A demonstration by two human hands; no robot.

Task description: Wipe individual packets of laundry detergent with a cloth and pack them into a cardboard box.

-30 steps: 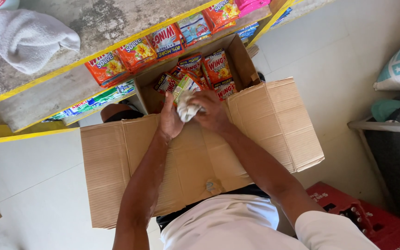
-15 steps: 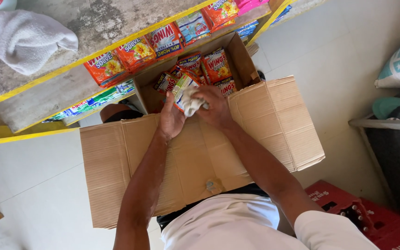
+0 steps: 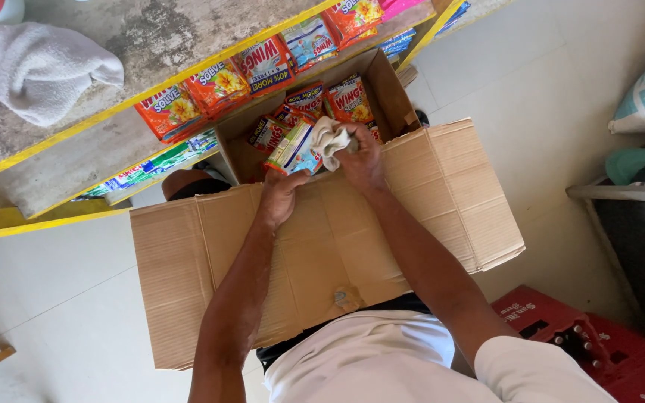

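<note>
Head view: over the open brown cardboard box (image 3: 322,246) our left hand (image 3: 281,195) closes on a light, crinkly pale-blue sachet pack (image 3: 293,149), best pinched by its edge, while our right hand (image 3: 360,160) clutches a soft white cloth (image 3: 330,140).

Big cardboard box (image 3: 322,254) sits open w/ flaps folded out. Left hand (image 3: 281,195) holds a blue and white packet (image 3: 293,149) at box edge. Right hand (image 3: 360,160) grips a white cloth (image 3: 328,140), touching the packet. More red and orange packets (image 3: 330,101) lie inside box. Yellow-edged shelf (image 3: 76,160) above has a row of orange packets (image 3: 210,86). White towel (image 3: 39,67) lies on top shelf. Red crate (image 3: 584,343) on floor, bottom right.
</note>
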